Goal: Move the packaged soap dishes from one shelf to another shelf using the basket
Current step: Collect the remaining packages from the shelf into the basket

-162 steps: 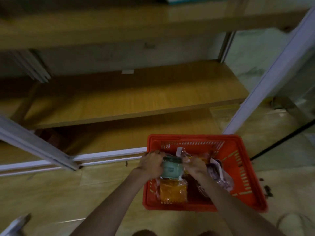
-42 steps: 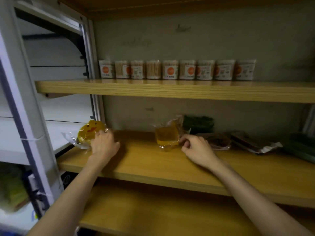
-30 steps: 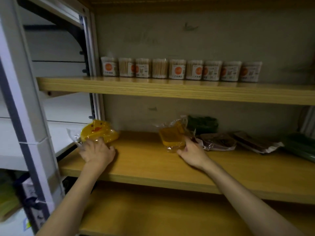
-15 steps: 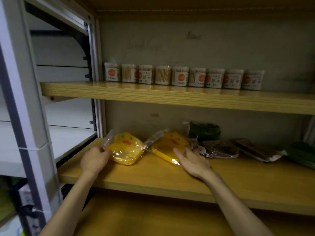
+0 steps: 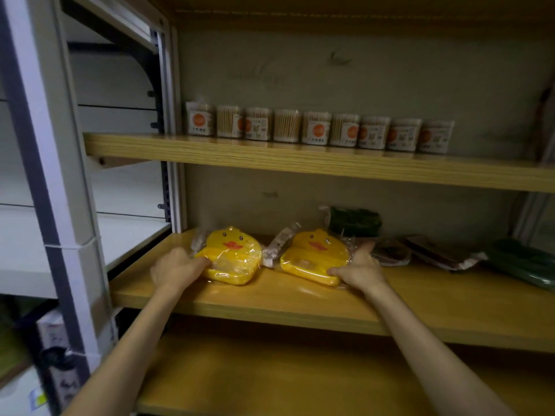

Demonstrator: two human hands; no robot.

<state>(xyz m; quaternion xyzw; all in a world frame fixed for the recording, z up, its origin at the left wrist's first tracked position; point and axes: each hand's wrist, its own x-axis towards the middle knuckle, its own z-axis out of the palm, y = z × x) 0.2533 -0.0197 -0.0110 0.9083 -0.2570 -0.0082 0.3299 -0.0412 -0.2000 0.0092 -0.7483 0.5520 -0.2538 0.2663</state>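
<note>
Nearest the camera, two bare forearms reached up and forward over the lowest wooden shelf (image 5: 270, 382) toward the middle shelf (image 5: 300, 307). The left hand (image 5: 175, 267) lay at the near left edge of the left soap dish (image 5: 229, 255), a yellow duck-faced dish sealed in clear plastic wrap; its thumb pressed onto the dish's front and its fingers were curled around the edge, grasping it. The right hand (image 5: 359, 267) gripped the right soap dish (image 5: 316, 256), a matching yellow duck dish in its wrap, with the thumb along the near rim and the fingers spread up against its right side. Both dishes rested on the middle shelf, tilted so that their duck faces looked toward the camera, side by side and just apart, with crumpled ends of wrap between them.

Behind the right dish, against the back wall, stood a dark green packet (image 5: 354, 221). To the right of it lay two brownish wrapped packets (image 5: 420, 252) and, farther right, a dark green wrapped item (image 5: 524, 264).

On the upper shelf (image 5: 300, 159), a row of small clear boxes of cotton swabs (image 5: 318, 127) with orange labels lined the back wall. At the left stood a pale metal upright (image 5: 45, 175) of a neighbouring rack.
</note>
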